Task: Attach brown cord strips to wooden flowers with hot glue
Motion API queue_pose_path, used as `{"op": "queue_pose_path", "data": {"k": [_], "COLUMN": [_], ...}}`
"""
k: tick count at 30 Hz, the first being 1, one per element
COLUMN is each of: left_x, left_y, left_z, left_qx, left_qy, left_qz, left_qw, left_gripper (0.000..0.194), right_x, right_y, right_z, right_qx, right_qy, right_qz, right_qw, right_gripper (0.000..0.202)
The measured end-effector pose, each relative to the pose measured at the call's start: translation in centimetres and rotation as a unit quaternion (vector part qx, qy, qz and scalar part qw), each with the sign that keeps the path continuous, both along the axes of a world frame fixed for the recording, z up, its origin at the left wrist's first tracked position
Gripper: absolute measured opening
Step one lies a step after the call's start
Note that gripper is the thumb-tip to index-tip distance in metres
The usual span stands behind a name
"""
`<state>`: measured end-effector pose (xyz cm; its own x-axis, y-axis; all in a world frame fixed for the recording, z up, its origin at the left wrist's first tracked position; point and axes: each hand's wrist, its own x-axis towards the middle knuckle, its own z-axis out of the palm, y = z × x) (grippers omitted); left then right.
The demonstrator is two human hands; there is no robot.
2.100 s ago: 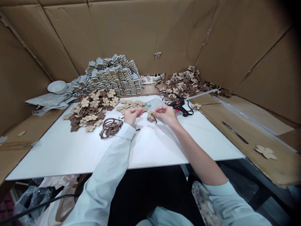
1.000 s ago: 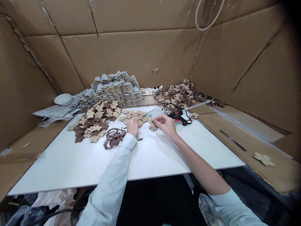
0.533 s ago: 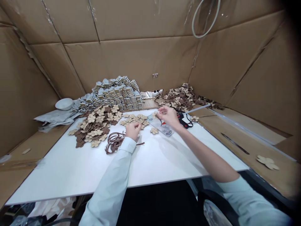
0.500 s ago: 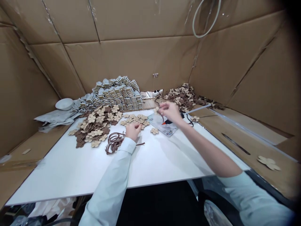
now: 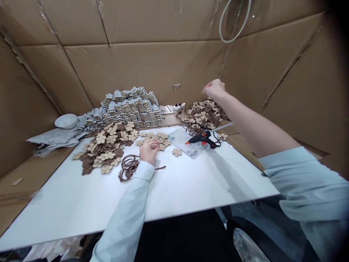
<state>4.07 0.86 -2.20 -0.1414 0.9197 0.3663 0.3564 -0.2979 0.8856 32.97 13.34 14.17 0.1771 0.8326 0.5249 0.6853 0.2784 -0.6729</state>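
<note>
My left hand [image 5: 148,151] is closed in a pinch over the table, beside a cluster of beige flower cut-outs [image 5: 163,139] and a bundle of brown cords [image 5: 128,168]; anything between its fingertips is too small to make out. Raised at the back right, my right hand [image 5: 215,89] hangs above a heap of beige and brown flowers with cords [image 5: 203,113]. Its fingers look drawn together, and what they hold, if anything, is hidden. A black glue gun [image 5: 203,138] with an orange tip lies on a clear plastic sheet [image 5: 188,149]. One beige flower [image 5: 177,152] lies apart, left of the sheet.
A larger pile of beige and brown flowers [image 5: 105,149] covers the table's left side. Behind it are stacked small grey-edged bundles [image 5: 131,109], a white bowl [image 5: 66,121] and plastic bags [image 5: 54,136]. Cardboard walls [image 5: 152,72] enclose the white table [image 5: 191,189].
My right hand has risen and moved right, from above the glue gun to over the back-right heap. The flower and cord it held no longer show in it. My left hand stays pinched.
</note>
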Motion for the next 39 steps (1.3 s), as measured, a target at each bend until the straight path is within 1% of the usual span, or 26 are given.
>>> {"op": "queue_pose_path", "data": {"k": [1,2,3,5,7,9,11,13,15,16,17,19,21,24,26,28,31,33,35,39], "left_x": [-0.1,-0.2,-0.3,-0.5,-0.6,-0.8,-0.8,-0.8,-0.6,-0.5,-0.3,0.0,0.2,0.2,0.1,0.0,0.1,0.3,0.5,0.6], "left_y": [0.0,-0.1,-0.1,0.0,0.2,0.6,1.1,1.4,1.6,1.7,1.6,1.3,1.0,0.6,0.4,0.3,0.0,-0.2,-0.3,-0.5], "left_z": [0.0,0.1,0.1,0.1,-0.2,-0.8,-1.5,-2.0,-2.3,-2.2,-2.1,-1.7,-1.3,-0.9,-0.7,-0.5,0.1,0.4,0.5,0.5], "left_qx": [-0.002,-0.01,-0.018,-0.029,-0.044,-0.07,-0.092,-0.096,-0.094,-0.098,-0.106,-0.134,-0.162,-0.176,-0.184,-0.21,-0.264,-0.288,-0.301,-0.316], "left_qy": [-0.012,-0.016,-0.014,0.0,0.001,-0.015,-0.025,-0.025,-0.033,-0.048,-0.071,-0.132,-0.19,-0.239,-0.263,-0.289,-0.326,-0.341,-0.345,-0.337], "left_qz": [0.005,0.009,0.014,0.02,0.016,-0.002,-0.023,-0.034,-0.044,-0.052,-0.062,-0.086,-0.101,-0.094,-0.087,-0.089,-0.11,-0.13,-0.141,-0.148], "left_qw": [1.0,1.0,1.0,0.999,0.999,0.997,0.995,0.995,0.994,0.993,0.99,0.978,0.963,0.95,0.943,0.93,0.901,0.886,0.877,0.874], "left_gripper": [0.01,0.009,0.008,0.006,0.005,0.007,0.011,0.012,0.014,0.015,0.015,0.014,0.012,0.022,0.027,0.027,0.02,0.016,0.016,0.021], "right_x": [-0.9,-1.7,-2.6,-4.2,-5.6,-7.0,-8.3,-9.4,-10.3,-10.6,-10.8,-11.0,-11.1,-11.2,-11.5,-12.0,-12.9,-13.3,-13.5,-13.2], "right_y": [-0.7,-1.4,-2.0,-3.2,-4.3,-5.4,-6.5,-7.5,-8.4,-8.7,-9.0,-9.4,-9.7,-10.1,-10.4,-10.8,-11.4,-11.9,-12.3,-12.9], "right_z": [-0.1,-0.2,-0.3,-0.7,-1.5,-2.9,-4.8,-7.1,-9.5,-10.6,-11.7,-13.4,-14.7,-15.3,-15.1,-14.8,-14.7,-15.0,-15.5,-16.3], "right_qx": [-0.04,-0.065,-0.079,-0.089,-0.098,-0.11,-0.121,-0.185,-0.236,-0.24,-0.221,-0.208,-0.204,-0.216,-0.216,-0.195,-0.148,-0.118,-0.09,-0.062], "right_qy": [0.021,0.034,0.045,0.048,0.05,0.049,0.024,-0.049,-0.154,-0.209,-0.238,-0.252,-0.255,-0.257,-0.234,-0.197,-0.115,-0.057,-0.023,-0.004], "right_qz": [-0.084,-0.115,-0.109,-0.069,-0.017,0.032,0.09,0.157,0.243,0.262,0.257,0.239,0.219,0.218,0.245,0.255,0.212,0.185,0.173,0.155], "right_qw": [0.995,0.991,0.99,0.992,0.994,0.992,0.988,0.969,0.928,0.911,0.91,0.915,0.919,0.917,0.916,0.926,0.959,0.974,0.98,0.986], "right_gripper": [0.01,0.006,0.009,0.018,0.025,0.025,0.019,0.013,0.007,0.009,0.013,0.02,0.025,0.026,0.024,0.02,0.014,0.015,0.015,0.016]}}
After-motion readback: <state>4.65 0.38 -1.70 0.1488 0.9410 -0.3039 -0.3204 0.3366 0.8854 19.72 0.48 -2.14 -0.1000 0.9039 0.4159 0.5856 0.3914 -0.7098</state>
